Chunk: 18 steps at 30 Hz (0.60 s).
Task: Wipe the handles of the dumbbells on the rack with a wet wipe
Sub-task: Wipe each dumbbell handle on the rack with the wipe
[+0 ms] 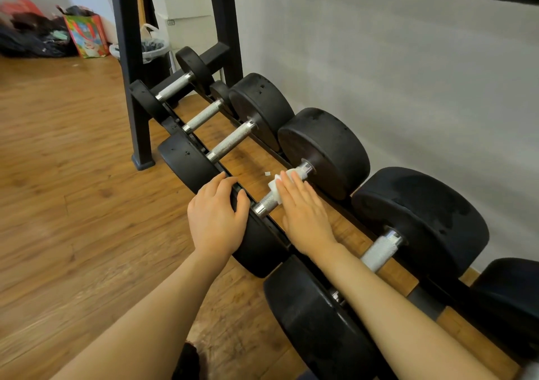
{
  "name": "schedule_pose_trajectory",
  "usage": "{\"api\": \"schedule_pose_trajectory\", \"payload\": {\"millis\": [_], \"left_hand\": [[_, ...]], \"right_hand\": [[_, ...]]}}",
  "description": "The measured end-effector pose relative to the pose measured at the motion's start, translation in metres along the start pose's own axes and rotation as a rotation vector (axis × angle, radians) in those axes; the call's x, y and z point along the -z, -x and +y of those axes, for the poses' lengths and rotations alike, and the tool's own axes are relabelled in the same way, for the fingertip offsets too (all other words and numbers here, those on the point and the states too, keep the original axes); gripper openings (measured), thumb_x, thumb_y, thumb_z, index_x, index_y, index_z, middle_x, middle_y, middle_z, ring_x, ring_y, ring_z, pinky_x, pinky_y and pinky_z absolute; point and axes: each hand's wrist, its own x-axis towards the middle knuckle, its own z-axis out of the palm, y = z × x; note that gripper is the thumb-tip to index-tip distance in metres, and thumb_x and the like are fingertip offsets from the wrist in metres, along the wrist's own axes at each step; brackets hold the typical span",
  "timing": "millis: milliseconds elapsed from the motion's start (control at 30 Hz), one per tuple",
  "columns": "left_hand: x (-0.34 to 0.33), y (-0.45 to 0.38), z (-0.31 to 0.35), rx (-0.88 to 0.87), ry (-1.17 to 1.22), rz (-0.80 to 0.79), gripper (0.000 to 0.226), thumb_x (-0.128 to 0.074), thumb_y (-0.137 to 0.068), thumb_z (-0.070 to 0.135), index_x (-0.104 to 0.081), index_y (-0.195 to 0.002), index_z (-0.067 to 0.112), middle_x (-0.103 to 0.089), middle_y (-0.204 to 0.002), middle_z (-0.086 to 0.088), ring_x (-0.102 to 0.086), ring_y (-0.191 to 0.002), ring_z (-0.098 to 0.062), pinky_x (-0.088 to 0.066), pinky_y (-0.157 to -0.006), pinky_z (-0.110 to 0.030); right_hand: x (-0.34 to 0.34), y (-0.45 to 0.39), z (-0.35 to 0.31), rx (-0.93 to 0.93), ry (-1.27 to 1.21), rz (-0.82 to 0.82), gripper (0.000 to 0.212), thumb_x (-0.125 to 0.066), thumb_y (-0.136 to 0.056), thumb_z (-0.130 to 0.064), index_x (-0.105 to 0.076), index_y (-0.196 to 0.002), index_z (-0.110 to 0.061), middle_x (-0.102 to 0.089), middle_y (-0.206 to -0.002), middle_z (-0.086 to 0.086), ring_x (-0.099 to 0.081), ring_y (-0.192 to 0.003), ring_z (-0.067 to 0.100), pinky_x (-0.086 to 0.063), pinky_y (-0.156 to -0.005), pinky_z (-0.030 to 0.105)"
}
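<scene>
My right hand (303,213), fingers nearly straight, presses the wet wipe (277,185) on the dumbbell handle (269,201); left hand (217,217) grips the near weight head (256,242). Risk: the unpinched wipe could slide off.

No legible text – marks on white boxes (182,0), colourful bag (87,36) too blurred to read
</scene>
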Motion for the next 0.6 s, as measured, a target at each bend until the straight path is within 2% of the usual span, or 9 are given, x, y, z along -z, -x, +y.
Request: {"api": "schedule_pose_trajectory", "payload": {"millis": [167, 267, 367, 500, 600], "left_hand": [[-0.0003, 0.0001, 0.0000, -0.001, 0.001, 0.005, 0.066, -0.023, -0.088, 0.053, -0.062, -0.129, 0.018, -0.056, -0.141, -0.003, -0.049, -0.131, -0.022, -0.041, -0.107, -0.047], [0.0003, 0.0001, 0.0004, -0.001, 0.006, 0.005, 0.067, -0.023, -0.088, 0.053, -0.062, -0.129, 0.018, -0.056, -0.141, -0.003, -0.050, -0.131, -0.022, -0.040, -0.107, -0.047], [0.0001, 0.0001, 0.0004, -0.001, 0.009, 0.005, 0.066, -0.024, -0.088, 0.053, -0.062, -0.129, 0.018, -0.056, -0.141, -0.003, -0.050, -0.131, -0.021, -0.040, -0.107, -0.045], [0.0006, 0.0005, 0.0004, -0.002, 0.006, 0.006, 0.066, -0.023, -0.088, 0.053, -0.062, -0.129, 0.018, -0.056, -0.140, -0.003, -0.050, -0.130, -0.021, -0.040, -0.106, -0.045], [0.0002, 0.0006, -0.0004, -0.010, 0.002, 0.003, 0.066, -0.023, -0.089, 0.053, -0.062, -0.128, 0.019, -0.056, -0.140, -0.003, -0.050, -0.130, -0.022, -0.041, -0.106, -0.046]], "right_hand": [[0.0054, -0.0068, 0.0043, -0.086, -0.035, 0.052, 0.059, -0.049, -0.093, -0.024, -0.033, -0.148, -0.010, -0.034, -0.154, 0.008, -0.021, -0.147, 0.023, -0.028, -0.116, 0.044], [0.0047, -0.0067, 0.0050, -0.041, 0.003, 0.036, 0.058, -0.047, -0.096, -0.035, -0.034, -0.148, -0.013, -0.034, -0.154, 0.007, -0.021, -0.147, 0.022, -0.026, -0.117, 0.043], [0.0063, -0.0090, 0.0106, -0.121, 0.002, 0.041, 0.060, -0.047, -0.096, -0.038, -0.032, -0.149, -0.015, -0.031, -0.155, 0.006, -0.017, -0.148, 0.022, -0.025, -0.117, 0.043], [0.0020, -0.0064, 0.0057, -0.023, 0.022, -0.002, 0.063, -0.041, -0.095, -0.047, -0.031, -0.149, -0.016, -0.031, -0.155, 0.005, -0.016, -0.148, 0.021, -0.026, -0.117, 0.043], [0.0032, -0.0072, 0.0083, -0.177, -0.002, 0.054, 0.064, -0.044, -0.095, -0.044, -0.030, -0.149, -0.014, -0.030, -0.156, 0.008, -0.018, -0.147, 0.022, -0.025, -0.117, 0.042]]}}
